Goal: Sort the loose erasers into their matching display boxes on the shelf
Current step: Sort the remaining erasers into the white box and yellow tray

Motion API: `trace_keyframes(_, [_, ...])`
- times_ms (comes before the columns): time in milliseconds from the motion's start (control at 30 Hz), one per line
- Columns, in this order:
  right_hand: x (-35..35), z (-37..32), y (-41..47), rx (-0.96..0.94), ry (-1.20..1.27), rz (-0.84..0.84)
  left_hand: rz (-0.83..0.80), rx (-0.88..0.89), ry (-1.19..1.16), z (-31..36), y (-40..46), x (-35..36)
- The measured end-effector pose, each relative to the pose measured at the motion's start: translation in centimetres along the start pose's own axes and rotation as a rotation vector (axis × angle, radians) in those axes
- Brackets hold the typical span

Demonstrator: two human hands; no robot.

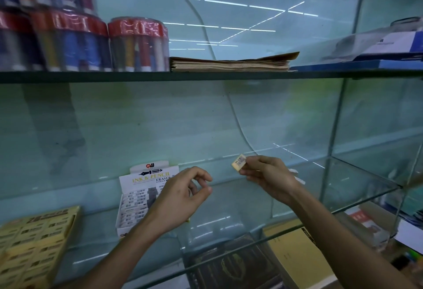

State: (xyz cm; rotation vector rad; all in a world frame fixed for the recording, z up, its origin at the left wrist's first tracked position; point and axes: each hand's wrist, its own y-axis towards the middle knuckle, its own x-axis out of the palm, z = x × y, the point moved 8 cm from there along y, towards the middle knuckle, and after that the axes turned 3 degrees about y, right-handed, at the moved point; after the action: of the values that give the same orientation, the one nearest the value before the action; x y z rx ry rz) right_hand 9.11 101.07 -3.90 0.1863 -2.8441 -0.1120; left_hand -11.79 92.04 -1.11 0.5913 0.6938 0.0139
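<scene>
Right hand is pinching 1 small cream eraser by its end, holding it up in the air above the glass shelf, off to the right of the white box. Left hand has its fingers loosely curled with nothing in them, hovering right in front of that white box, which reads "Ink & Pencil Eraser" and is stacked with barcoded erasers. Further left there's a yellow box full of yellow-wrapped ones.

Looks to me like the checking step: reading the label to decide which box it goes in. Label's too blurry for me to call it. Next move is matching the wrapper to 1 of the 2 boxes, then carrying it left and slotting it in flat.
</scene>
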Motion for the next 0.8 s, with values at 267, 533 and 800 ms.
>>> trace_keyframes(267, [7.3,0.6,-4.4,-0.125,0.089,-0.244,0.104,-0.088,-0.084,-0.2,-0.8,-1.7])
trace_keyframes(533, [10.1,1.2,-5.8,-0.196,-0.04,-0.326,0.272,0.224,0.251,1.1,-3.1,-5.2])
trace_keyframes(800, [12.3,1.5,-6.4,-0.247,-0.147,-0.381,0.39,0.589,0.872,1.5,-5.6,-5.3])
